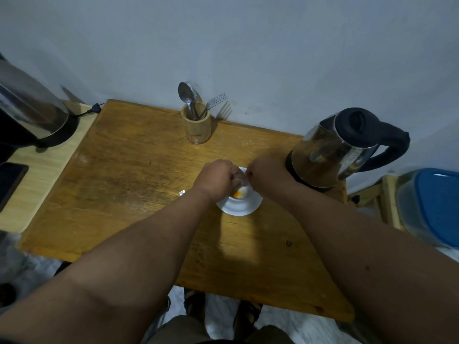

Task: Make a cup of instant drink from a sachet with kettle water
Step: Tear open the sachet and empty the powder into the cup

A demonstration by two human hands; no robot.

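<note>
step: emptying sachet (242, 182) into cup (239, 193)
grip: left hand (215, 178), right hand (263, 175) both pinch sachet
tip: keep it low, centred over cup

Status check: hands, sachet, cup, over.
Left hand and right hand both pinching the sachet over the saucer. Cup hidden under the hands. Kettle unused at right.

Wooden surface (129, 184) carries: white saucer (250, 206), steel kettle (335, 150), wooden utensil holder (196, 129), small foil scrap (182, 192).
</note>
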